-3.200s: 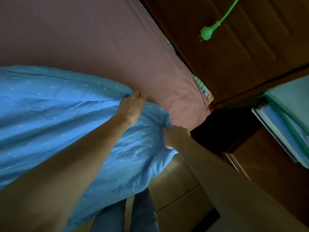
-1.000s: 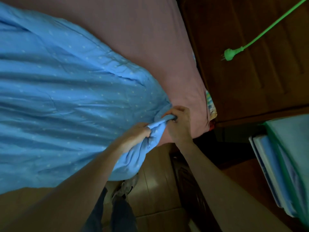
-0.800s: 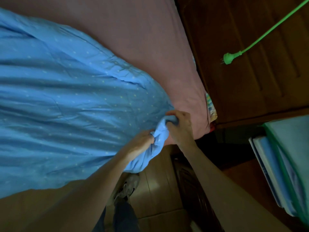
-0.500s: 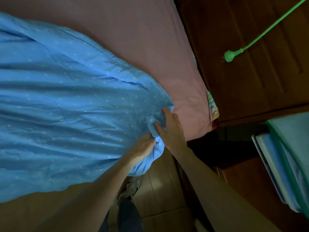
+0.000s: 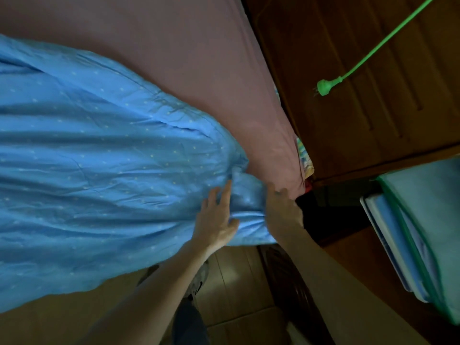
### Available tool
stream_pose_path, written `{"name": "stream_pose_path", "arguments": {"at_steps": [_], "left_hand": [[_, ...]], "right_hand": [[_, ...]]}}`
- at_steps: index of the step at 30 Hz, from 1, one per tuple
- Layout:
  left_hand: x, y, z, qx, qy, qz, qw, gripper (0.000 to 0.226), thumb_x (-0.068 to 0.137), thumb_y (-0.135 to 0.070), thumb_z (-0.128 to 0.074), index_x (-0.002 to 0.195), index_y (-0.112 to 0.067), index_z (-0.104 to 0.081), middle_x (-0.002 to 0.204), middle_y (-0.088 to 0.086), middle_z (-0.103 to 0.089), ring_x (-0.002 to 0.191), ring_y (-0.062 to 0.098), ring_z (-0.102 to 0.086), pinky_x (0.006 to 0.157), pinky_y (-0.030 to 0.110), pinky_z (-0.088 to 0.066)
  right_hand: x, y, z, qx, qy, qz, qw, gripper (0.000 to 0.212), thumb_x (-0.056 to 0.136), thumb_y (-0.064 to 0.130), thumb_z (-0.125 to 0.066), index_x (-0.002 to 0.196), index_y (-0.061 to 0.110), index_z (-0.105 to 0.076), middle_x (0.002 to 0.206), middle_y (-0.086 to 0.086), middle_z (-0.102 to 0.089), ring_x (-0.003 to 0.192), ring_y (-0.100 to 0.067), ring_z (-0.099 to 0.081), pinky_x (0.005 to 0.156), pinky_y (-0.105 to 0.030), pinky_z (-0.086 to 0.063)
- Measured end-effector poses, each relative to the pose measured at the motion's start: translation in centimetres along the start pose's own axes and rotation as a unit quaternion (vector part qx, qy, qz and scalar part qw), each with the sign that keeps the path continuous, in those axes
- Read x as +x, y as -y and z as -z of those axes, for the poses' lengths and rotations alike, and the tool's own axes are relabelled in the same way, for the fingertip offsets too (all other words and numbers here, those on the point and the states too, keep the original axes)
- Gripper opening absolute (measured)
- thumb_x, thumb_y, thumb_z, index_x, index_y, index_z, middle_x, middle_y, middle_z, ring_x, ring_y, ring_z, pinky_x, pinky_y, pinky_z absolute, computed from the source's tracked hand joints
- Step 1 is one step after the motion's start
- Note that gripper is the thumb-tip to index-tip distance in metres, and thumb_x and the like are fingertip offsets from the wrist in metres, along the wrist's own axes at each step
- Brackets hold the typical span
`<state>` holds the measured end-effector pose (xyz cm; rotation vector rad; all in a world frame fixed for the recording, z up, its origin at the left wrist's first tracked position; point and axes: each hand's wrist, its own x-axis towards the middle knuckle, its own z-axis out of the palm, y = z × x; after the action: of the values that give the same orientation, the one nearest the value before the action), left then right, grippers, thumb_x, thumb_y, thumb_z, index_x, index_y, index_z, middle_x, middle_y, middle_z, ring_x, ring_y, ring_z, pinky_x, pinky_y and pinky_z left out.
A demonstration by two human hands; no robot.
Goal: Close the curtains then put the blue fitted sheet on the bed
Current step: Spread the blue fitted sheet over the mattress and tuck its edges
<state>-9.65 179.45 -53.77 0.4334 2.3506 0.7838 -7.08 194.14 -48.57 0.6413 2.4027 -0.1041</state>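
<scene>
txt: none legible | labels: none | nos.: none

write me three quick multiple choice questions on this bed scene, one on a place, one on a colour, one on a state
1. Where is the green plug?
A) on the floor
B) against the wooden panel
C) on the mattress

2. What colour is the bed cover under the blue sheet?
A) white
B) pink
C) yellow

3. How is the left hand?
A) fingers spread on the blue sheet
B) clenched round the cord
C) tucked in a pocket

Answers:
1 B, the plug shows against brown wood.
2 B, bare pink cloth shows beyond the blue.
3 A, its fingers lie straight and apart on the cloth.
</scene>
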Motion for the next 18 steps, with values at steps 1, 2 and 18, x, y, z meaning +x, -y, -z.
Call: {"name": "stream_pose_path", "arguments": {"at_steps": [1,2,18], "left_hand": [[0.0,-0.2,0.5,0.065,-0.024,-0.015,0.998,0.088,0.081,-0.03,-0.06,0.15,-0.026,-0.006,0.148,0.01,-0.022,0.127,0.031,-0.034,0.102,0.042,-0.037],[0.5,0.0,1.2,0.116,-0.053,-0.026,0.991,0.09,0.078,-0.032,-0.063,0.15,-0.025,-0.01,0.149,0.011,-0.022,0.127,0.033,-0.035,0.1,0.044,-0.037],[16.0,2.2,13.5,0.385,0.001,-0.139,0.912,0.077,0.089,-0.001,-0.046,0.15,-0.029,-0.01,0.159,0.007,-0.002,0.098,0.037,-0.06,0.081,0.043,-0.049]], "right_hand": [[0.1,-1.5,0.0,-0.001,0.006,-0.037,0.999,0.055,0.092,0.012,-0.052,0.139,0.02,-0.022,0.13,-0.012,-0.038,0.112,-0.033,-0.054,0.081,-0.039,-0.048],[0.2,-2.6,0.1,0.004,0.009,-0.052,0.999,0.056,0.092,0.013,-0.051,0.138,0.021,-0.02,0.129,-0.013,-0.039,0.111,-0.034,-0.054,0.079,-0.039,-0.047],[5.9,5.9,-2.1,0.187,-0.051,-0.042,0.98,0.074,0.09,0.013,-0.05,0.147,0.034,-0.008,0.154,-0.002,-0.009,0.098,-0.035,-0.059,0.082,-0.039,-0.044]]}}
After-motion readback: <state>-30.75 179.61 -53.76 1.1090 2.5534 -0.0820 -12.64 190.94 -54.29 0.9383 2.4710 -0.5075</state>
